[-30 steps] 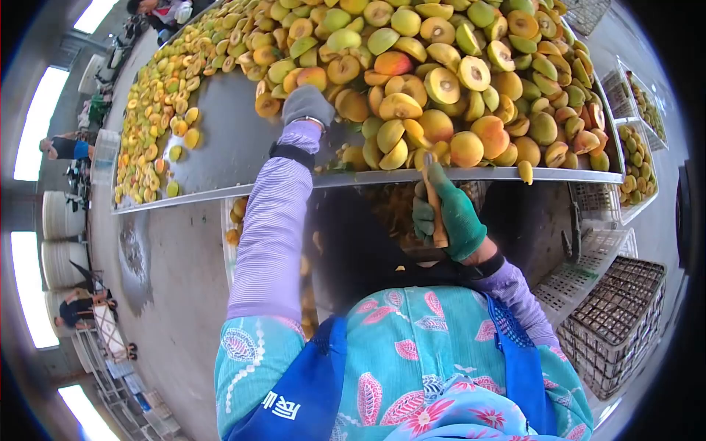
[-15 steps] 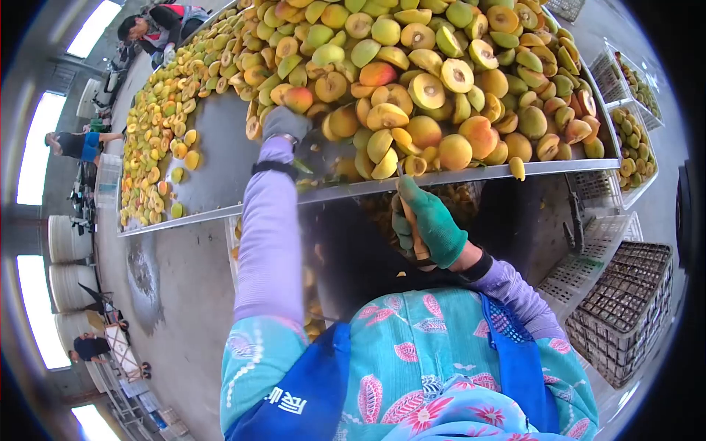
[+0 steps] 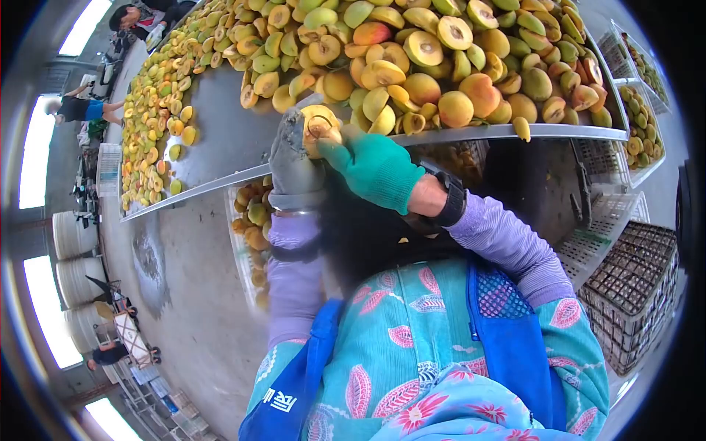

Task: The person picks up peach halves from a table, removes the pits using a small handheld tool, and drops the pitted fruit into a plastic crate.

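My left hand (image 3: 296, 160), in a grey glove, is closed around a yellow peach half (image 3: 322, 120) with its cut face showing. Against that face is my right hand (image 3: 376, 170), in a green glove, fingers curled around a wooden-handled pitting knife. The fist hides its handle now; a thin curved edge shows on the flesh around the stone area. Both hands are together just over the near rim of the metal table (image 3: 243, 175). Beyond them lies a heap of peach halves (image 3: 423, 51), some cut side up with stones in them.
Below the table's edge, a crate of peaches (image 3: 254, 213) sits at left. Plastic crates (image 3: 629, 294) are stacked at right, with fruit-filled crates (image 3: 638, 136) farther back. A co-worker (image 3: 140, 20) bends over the far end. White tubs (image 3: 75, 235) line the left wall.
My left hand has drawn back from the heap with a peach half. My right hand has moved up and left, bringing the knife to the fruit.
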Available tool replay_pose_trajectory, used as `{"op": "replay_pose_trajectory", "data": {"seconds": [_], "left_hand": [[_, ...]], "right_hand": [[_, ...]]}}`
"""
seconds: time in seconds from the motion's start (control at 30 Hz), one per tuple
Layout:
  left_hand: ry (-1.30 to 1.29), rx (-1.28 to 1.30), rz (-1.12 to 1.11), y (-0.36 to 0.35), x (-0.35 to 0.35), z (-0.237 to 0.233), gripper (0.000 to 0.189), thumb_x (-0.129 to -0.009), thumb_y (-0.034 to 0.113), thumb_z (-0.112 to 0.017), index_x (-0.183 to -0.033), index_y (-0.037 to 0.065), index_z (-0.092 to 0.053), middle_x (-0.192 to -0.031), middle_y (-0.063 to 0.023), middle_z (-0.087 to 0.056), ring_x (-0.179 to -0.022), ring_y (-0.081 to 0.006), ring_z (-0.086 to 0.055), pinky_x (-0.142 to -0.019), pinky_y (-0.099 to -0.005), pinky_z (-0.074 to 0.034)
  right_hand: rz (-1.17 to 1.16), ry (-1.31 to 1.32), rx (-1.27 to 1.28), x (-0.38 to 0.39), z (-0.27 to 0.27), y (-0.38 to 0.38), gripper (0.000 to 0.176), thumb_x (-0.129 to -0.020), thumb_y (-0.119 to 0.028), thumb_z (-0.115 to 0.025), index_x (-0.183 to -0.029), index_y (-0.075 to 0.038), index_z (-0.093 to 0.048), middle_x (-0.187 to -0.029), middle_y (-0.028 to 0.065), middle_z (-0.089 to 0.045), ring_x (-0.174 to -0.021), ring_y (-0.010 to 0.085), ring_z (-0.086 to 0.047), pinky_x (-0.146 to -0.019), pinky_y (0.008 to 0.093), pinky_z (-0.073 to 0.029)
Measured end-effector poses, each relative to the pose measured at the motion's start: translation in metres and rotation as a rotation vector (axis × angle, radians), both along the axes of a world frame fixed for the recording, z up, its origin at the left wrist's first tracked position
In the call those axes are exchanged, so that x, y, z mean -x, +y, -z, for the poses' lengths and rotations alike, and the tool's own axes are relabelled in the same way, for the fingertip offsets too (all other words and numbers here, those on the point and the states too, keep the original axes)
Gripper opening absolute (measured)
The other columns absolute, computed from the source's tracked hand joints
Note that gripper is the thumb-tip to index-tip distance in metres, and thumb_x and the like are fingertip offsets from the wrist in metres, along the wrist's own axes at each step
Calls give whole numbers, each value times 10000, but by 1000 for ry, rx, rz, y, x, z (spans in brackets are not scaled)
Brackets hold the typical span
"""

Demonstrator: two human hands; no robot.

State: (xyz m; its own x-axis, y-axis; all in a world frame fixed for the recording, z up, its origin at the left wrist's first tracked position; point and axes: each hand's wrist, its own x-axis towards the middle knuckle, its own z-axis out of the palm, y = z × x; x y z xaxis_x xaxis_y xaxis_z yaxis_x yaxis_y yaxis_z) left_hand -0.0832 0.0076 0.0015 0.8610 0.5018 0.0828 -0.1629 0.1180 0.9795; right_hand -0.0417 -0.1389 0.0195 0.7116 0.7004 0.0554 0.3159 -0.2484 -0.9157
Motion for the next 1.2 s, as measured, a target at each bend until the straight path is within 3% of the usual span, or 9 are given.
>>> {"op": "replay_pose_trajectory", "data": {"seconds": [0.3,0.5,0.6,0.73,0.83,0.9,0.97,1.13,1.2], "left_hand": [[-155,39,-154,-28,-8,-2,378,-1003,305,-466,-1080,-46,-584,-902,-129,-647,-728,-186,-617,-638,-285,-510],[-38,-31,42,-29,-7,-4,431,-989,354,-471,-1060,-51,-599,-864,-122,-644,-677,-168,-601,-593,-280,-501],[119,-45,162,-19,-11,3,537,-968,462,-458,-1104,-42,-586,-837,-125,-638,-659,-186,-616,-600,-290,-524],[88,238,310,-26,-2,-8,345,-1009,249,-434,-1009,-33,-634,-901,-84,-663,-769,-155,-627,-704,-273,-521],[-63,-290,109,-45,4,-5,330,-1009,240,-431,-1028,-24,-627,-947,-75,-660,-833,-166,-631,-757,-300,-519],[-74,410,53,-51,6,13,278,-1006,280,-455,-1048,44,-596,-965,-48,-607,-845,-130,-574,-731,-268,-484],[-60,-38,-199,-59,13,21,318,-1002,262,-446,-1098,9,-614,-1054,-86,-651,-957,-165,-615,-835,-318,-485],[198,-1219,-499,10,150,34,291,-885,240,-588,-1089,34,-612,-970,-101,-671,-944,-257,-653,-739,-350,-522],[514,-1104,-574,9,220,17,310,-795,126,-651,-1093,51,-611,-1006,-141,-648,-925,-326,-640,-762,-376,-526]], "right_hand": [[118,209,-89,22,4,-3,500,-966,-453,-450,-1004,40,-525,-844,281,-623,-800,460,-597,-707,473,-471],[67,859,-211,29,-6,-13,437,-956,-495,-479,-895,-66,-536,-587,79,-525,-459,207,-502,-448,351,-444],[-229,1529,-549,18,3,-24,389,-958,-503,-470,-828,-139,-506,-551,-14,-441,-397,114,-404,-370,282,-365],[-425,1675,-744,27,-2,-25,375,-986,-498,-404,-802,-174,-449,-537,-76,-374,-389,73,-354,-388,264,-298],[-707,1884,-924,23,11,-38,386,-992,-492,-387,-811,-159,-465,-540,-67,-373,-397,99,-357,-415,249,-302],[-661,1913,-992,31,9,-48,373,-1006,-482,-350,-848,-161,-456,-540,-82,-350,-393,80,-332,-424,244,-290],[-782,1836,-897,35,9,-48,380,-1011,-485,-326,-863,-155,-444,-538,-78,-355,-389,66,-324,-410,242,-286],[-682,1743,-1031,6,31,-78,380,-1038,-408,-260,-1004,-66,-422,-562,-28,-388,-338,75,-331,-344,244,-221],[-487,1672,-1016,-2,51,-97,335,-1048,-337,-267,-1003,-41,-417,-603,-17,-400,-395,72,-381,-372,242,-235]]}}
